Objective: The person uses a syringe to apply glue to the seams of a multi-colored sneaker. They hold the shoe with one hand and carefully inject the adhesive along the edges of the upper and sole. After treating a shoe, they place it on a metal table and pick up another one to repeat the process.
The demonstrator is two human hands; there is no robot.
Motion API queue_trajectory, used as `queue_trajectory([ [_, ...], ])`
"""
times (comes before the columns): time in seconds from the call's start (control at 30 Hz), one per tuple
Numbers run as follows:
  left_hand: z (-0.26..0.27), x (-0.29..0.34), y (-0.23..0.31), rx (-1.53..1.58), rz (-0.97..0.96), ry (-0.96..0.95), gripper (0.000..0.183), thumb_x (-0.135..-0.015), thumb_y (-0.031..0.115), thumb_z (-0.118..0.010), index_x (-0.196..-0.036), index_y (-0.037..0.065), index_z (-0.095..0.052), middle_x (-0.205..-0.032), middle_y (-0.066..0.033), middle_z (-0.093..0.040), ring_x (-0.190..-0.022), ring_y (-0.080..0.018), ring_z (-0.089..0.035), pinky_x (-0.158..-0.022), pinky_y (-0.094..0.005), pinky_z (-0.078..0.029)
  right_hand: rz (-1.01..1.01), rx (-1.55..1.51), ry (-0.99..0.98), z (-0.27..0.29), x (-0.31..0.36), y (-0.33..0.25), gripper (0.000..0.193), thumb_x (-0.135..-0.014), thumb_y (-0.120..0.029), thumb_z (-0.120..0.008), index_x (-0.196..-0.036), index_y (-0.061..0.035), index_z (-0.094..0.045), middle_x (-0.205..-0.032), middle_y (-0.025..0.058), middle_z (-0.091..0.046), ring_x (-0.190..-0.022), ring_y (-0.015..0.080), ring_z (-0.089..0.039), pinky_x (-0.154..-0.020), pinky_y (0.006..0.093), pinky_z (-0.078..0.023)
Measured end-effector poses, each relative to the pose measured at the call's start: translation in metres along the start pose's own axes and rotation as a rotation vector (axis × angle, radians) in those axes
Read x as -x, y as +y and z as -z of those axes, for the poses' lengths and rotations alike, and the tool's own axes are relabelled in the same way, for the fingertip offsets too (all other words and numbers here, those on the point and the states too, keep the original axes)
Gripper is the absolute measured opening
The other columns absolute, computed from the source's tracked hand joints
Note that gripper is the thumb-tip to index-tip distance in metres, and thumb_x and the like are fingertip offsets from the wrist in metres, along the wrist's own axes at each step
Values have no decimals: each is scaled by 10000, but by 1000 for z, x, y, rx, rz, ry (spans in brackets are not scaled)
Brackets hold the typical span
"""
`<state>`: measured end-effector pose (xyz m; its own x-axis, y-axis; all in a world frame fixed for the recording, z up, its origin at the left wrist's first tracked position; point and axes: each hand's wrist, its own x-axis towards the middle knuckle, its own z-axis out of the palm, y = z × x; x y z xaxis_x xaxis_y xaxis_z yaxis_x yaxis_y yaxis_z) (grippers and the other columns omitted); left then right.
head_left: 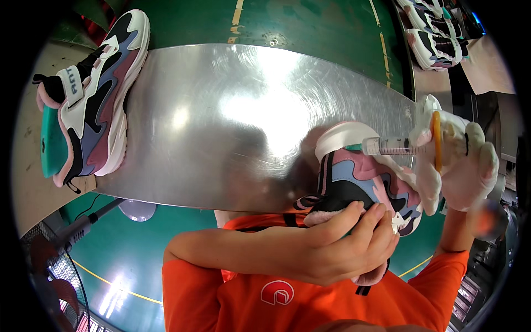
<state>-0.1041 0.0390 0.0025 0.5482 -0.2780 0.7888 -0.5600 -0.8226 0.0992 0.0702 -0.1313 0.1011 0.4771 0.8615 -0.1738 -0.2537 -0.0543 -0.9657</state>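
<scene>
- The brushed, shiny steel counter spans the middle; its smooth metal would probably let a shoe slide.
- At nine o'clock on it, a black, blue and mauve sports shoe with a thick white sole has a turquoise plastic insert in its opening, likely stiffening that end.
- At four o'clock from the counter's middle, over its near edge, is a matching pink, blue and black sports shoe, tilted. It looks light, with a soft, yielding upper and a firmer sole; the padded collar and the sole's rim seem the surest places to hold.
- The white-gloved right hand, toward three o'clock of that shoe, has its fingers closed around the rear of the syringe.
- The bare left hand, at about seven o'clock, has its fingers clamped on the shoe's upper near the collar.
- The clear plastic syringe with an orange flange points toward nine o'clock; it is probably light and rigid, best gripped at the flange.
- Its small green nozzle is at the white sole's edge; whether it touches, I cannot tell.
</scene>
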Motion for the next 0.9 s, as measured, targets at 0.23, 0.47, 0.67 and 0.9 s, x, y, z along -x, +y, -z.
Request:
queue_trajectory([
  [0.23, 3, 2, -5, -33, -53, -2, 354, -911, 364, -396, -1073, 203, -665, -1050, 34, -636, -1038, -131, -579, -918, -327, -424, -25, 28, -17, 2, -1, -2, 574, -807, -290, -609, -1230, 81, -499, -962, 143, -600, -771, 197, -616, -632, 267, -501],
  [0.47, 5, 1, -5, -48, -49, -27, 362, -920, 372, -379, -1085, 215, -661, -1082, 40, -629, -1064, -132, -571, -929, -324, -420, -32, 33, -31, 5, 1, -4, 590, -821, -318, -605, -1240, 82, -492, -996, 157, -601, -802, 212, -624, -654, 276, -512],
  [0.67, 4, 1, -4, -56, -39, -13, 368, -912, 395, -383, -1077, 225, -664, -1086, 43, -624, -1074, -132, -567, -933, -327, -419, -31, 31, -46, 7, 4, -4, 605, -834, -342, -601, -1249, 83, -486, -1025, 168, -602, -828, 224, -631, -673, 283, -521],
  [0.9, 3, -1, -7, -67, -60, 9, 371, -906, 400, -382, -1056, 227, -673, -1049, 51, -626, -1055, -126, -574, -929, -327, -422, -25, 30, -67, 8, 4, -6, 624, -848, -370, -598, -1259, 84, -479, -1059, 182, -603, -859, 239, -638, -695, 292, -531],
])
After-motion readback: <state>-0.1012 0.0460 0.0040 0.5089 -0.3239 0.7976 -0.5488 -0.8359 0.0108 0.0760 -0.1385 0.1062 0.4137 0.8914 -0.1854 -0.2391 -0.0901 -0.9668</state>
